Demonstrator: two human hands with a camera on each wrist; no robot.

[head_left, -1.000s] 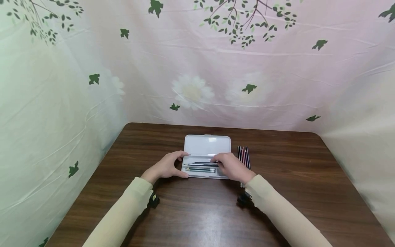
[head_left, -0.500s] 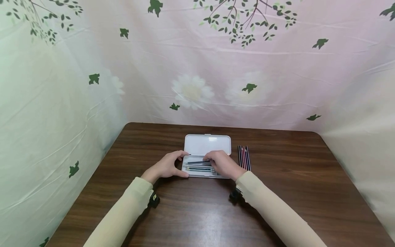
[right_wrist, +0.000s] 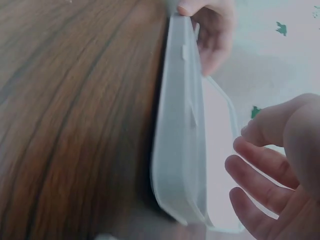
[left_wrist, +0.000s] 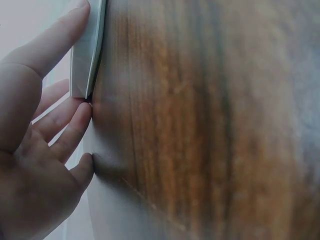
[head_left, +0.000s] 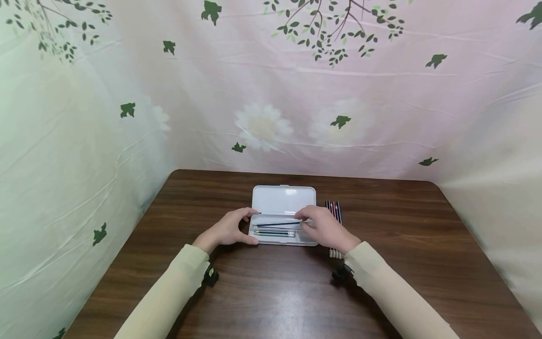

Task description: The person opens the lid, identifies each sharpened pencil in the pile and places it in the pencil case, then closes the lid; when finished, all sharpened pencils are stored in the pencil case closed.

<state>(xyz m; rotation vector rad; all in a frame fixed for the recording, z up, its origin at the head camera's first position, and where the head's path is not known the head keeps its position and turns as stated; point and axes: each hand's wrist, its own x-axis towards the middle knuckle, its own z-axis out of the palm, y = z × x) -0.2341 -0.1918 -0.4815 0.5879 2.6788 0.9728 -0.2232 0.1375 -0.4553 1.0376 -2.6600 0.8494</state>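
Left hand: The person's left hand (head_left: 228,228) is spanning the left end of the white pencil case (head_left: 277,242), its thumb resting at the near corner and its fingers at the far one, lightly gripping that end between them.
Right hand: Fingers bent loosely and parted, the right hand (head_left: 323,228) is hovering at the case's right side, holding nothing that shows.
White pencil case: It is lying open on the brown wood-grain bench (head_left: 423,259), its lid (head_left: 283,200) leaning back on the far side.
Dark pencil: In the far compartment, a dark pencil (head_left: 277,224) is lying slightly aslant, its right end reaching the right hand's fingertips; whether they are touching it, one cannot tell.
Green pencils: Two or so green pencils (head_left: 275,233) are resting in the near compartment.
Pencil row: Just right of the case, a row of dark and red pencils (head_left: 334,207) is lying on the bench, passing partly beneath the right wrist.
Backdrop: Pale cloth (head_left: 381,155) printed with leaves, birds and flowers is hanging behind.
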